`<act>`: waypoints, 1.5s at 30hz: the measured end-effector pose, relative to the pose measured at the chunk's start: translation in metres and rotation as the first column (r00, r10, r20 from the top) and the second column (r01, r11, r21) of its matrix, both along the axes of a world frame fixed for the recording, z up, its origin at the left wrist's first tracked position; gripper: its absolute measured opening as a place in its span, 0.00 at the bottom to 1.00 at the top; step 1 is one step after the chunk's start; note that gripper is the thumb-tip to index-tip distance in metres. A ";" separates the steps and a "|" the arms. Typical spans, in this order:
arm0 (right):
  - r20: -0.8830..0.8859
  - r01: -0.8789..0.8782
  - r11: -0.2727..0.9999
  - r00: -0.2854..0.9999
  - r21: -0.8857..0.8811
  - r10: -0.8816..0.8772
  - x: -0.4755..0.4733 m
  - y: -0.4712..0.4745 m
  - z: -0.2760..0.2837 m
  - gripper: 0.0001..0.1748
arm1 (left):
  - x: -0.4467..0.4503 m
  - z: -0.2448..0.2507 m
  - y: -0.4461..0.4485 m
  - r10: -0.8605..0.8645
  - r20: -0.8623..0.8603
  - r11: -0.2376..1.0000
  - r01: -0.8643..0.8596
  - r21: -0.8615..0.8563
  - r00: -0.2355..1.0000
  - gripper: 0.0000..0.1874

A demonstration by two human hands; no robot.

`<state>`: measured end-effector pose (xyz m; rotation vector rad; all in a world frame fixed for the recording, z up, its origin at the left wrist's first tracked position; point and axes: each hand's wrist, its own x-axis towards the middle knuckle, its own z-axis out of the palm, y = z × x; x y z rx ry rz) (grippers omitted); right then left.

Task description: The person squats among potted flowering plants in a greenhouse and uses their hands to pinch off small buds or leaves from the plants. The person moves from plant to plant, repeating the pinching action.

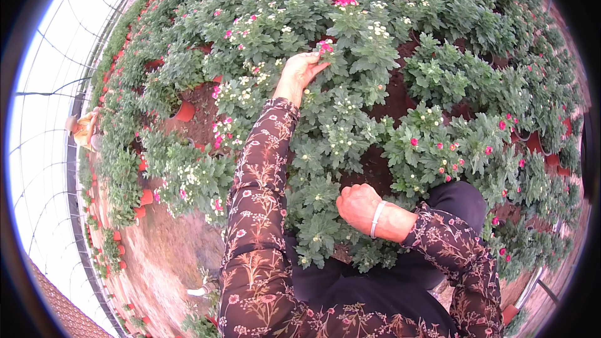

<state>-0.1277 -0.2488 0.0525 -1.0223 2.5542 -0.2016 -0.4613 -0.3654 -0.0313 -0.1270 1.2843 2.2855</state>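
My left hand (303, 71) reaches forward among potted chrysanthemum plants, its thumb and fingers at a small cluster of pink blooms (325, 47). Whether the fingertips pinch the stem or only touch it cannot be told. Nearer to me, my right hand (360, 206) is curled into a fist with a pale band (377, 219) round the wrist; its palm is hidden, so anything inside does not show. Below the hands stand leafy plants with small pale green buds (340, 141). A brighter pink flower head (346, 1) rises beyond my left hand.
Chrysanthemums in terracotta-coloured pots (184, 111) fill rows on both sides. Pink buds (441, 145) stand by my bent knee (458, 204). Bare soil (178, 253) lies at lower left, with a white pipe end (197, 291). Another person (84, 130) is at the far left, near the greenhouse wall.
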 end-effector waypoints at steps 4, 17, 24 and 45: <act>-0.138 -0.030 0.997 0.990 -0.068 0.020 0.003 0.001 -0.010 0.08 | 0.007 0.003 0.009 0.143 -0.053 0.983 -0.148 -0.108 0.988 0.07; -0.051 -0.029 0.999 0.998 -0.037 0.027 0.002 -0.001 -0.007 0.09 | 0.021 0.029 0.008 -0.021 -0.263 0.937 -0.073 -0.341 0.964 0.13; -0.019 0.045 0.997 0.999 -0.069 -0.047 0.003 -0.003 -0.003 0.08 | 0.022 0.027 0.012 -0.039 -0.483 0.770 -0.282 -0.572 0.875 0.11; -0.002 0.083 0.942 0.996 -0.325 -0.089 -0.050 0.025 0.031 0.04 | 0.014 0.013 0.003 0.053 -0.268 0.935 -0.142 -0.325 0.962 0.03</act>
